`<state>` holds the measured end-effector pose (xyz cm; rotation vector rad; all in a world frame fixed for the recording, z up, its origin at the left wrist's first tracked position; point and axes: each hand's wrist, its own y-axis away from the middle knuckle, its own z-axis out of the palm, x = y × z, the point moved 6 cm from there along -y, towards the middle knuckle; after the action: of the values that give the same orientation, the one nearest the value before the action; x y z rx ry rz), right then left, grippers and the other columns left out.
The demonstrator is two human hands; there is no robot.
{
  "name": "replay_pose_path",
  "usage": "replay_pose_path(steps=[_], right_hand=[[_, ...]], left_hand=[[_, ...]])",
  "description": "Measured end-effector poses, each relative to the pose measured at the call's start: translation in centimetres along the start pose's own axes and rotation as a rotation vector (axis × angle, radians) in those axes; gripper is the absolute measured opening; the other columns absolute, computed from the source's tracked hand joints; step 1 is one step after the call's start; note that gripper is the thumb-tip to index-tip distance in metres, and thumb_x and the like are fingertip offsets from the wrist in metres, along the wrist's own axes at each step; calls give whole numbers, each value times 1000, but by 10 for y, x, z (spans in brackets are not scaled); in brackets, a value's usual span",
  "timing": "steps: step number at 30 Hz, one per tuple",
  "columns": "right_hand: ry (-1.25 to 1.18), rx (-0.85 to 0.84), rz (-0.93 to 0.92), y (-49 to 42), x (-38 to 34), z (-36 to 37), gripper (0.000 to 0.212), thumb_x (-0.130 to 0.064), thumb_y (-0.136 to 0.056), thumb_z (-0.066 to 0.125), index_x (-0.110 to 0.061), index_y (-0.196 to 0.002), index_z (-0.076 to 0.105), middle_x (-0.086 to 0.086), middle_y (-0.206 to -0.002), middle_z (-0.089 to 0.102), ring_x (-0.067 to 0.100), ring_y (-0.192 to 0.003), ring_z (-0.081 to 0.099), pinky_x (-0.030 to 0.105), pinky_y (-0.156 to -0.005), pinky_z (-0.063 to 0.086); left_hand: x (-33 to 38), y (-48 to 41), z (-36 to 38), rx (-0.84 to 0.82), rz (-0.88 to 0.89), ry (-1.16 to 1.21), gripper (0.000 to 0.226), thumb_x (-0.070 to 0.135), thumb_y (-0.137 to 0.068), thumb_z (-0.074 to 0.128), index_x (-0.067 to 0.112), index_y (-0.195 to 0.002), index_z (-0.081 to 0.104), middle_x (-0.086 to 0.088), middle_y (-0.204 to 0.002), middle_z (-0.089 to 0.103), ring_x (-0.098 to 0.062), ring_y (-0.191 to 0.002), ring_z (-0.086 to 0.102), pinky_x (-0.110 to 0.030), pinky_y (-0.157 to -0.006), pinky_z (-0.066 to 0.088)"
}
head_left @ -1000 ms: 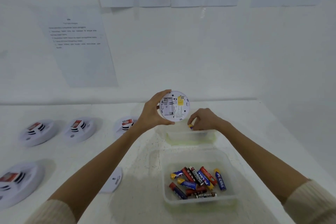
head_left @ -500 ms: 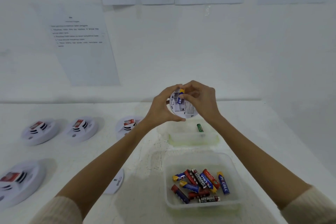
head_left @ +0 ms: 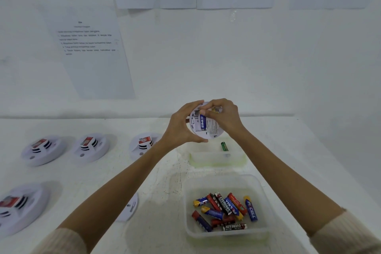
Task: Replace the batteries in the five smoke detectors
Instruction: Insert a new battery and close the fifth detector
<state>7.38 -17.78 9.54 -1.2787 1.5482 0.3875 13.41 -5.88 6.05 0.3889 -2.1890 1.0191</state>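
head view: both hands are up over the back of the white table [head_left: 82, 181], meeting on one smoke detector [head_left: 210, 132]. the left hand [head_left: 181, 125] grips the detector by its left edge, thumb under the lower rim and fingers curled round the top, with the back face turned to the camera. the right hand [head_left: 225, 118] comes in from the other side, fingers curled over the upper right rim, its thumb tip on the top end of a blue battery [head_left: 203, 123] that lies upright in the open slot. how far the battery is seated is hard to tell.

below the hands, a green battery [head_left: 224, 146] lies in the far clear container [head_left: 216, 161]. nearer the person, a second clear container [head_left: 261, 191] holds a loose pile of batteries [head_left: 224, 210], red, blue and black.

out on the left, three detectors sit in a row, [head_left: 42, 149], [head_left: 90, 146] and [head_left: 144, 144], with a fourth detector [head_left: 16, 206] at the near left edge. a round white cover [head_left: 128, 208] lies flat beside the left forearm. printed sheets [head_left: 90, 53] hang on the wall behind.
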Motion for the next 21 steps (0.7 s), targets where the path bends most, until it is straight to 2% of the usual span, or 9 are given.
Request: replay_pose_path(steps=[1,6,9,11,13,17,21], right_hand=[[14,6,2,0,1,0,6,-18,-77,74,-21,-81,72,3,-85,71,6,-71,62,13,-70,46],[20,58,3,2,6,2,7,-18,-72,77,-17,-78,73,-1,-78,69,12,-74,62,22,-73,48],[11,108,-36,5,5,1,11,-14,-71,78,-21,-70,70,-7,-72,65,0,-69,60,7,-66,44],[3,126,-41,7,6,2,16,-11,-71,77,-22,-68,68,-14,-69,62,-4,-69,57,2,-63,40],[18,144,-42,9,9,5,10,-12,-73,76,-19,-72,69,-16,-74,59,-6,-73,54,1,-66,38],[97,153,-70,10,15,8,10,-21,-75,74,-19,-85,72,0,-94,62,3,-89,51,3,-74,35],[59,139,-74,10,9,4,8,-19,-75,75,-18,-81,70,-6,-87,59,3,-86,52,5,-74,37]], left_hand=[[0,1,1,-6,2,-10,98,18,-44,91,18,-131,45,12,-126,51,4,-110,52,-11,-82,48],[-1,2,1,-26,13,-58,102,14,-43,94,11,-133,46,11,-126,49,9,-110,49,-7,-81,46],[-4,4,3,-24,6,-57,102,14,-43,94,15,-133,45,12,-127,49,8,-111,49,-7,-81,46],[-5,4,5,-20,4,-61,103,15,-42,94,16,-133,45,13,-126,48,10,-110,48,-7,-81,46],[-5,4,5,-18,-6,-56,104,15,-41,94,14,-133,46,8,-125,50,9,-109,49,-7,-81,46],[-5,2,3,-46,3,-76,103,23,-41,93,14,-133,47,8,-126,50,10,-110,49,-7,-83,45],[-4,0,-1,-50,8,-91,101,20,-44,93,12,-133,47,8,-128,49,10,-109,49,-6,-82,46]])
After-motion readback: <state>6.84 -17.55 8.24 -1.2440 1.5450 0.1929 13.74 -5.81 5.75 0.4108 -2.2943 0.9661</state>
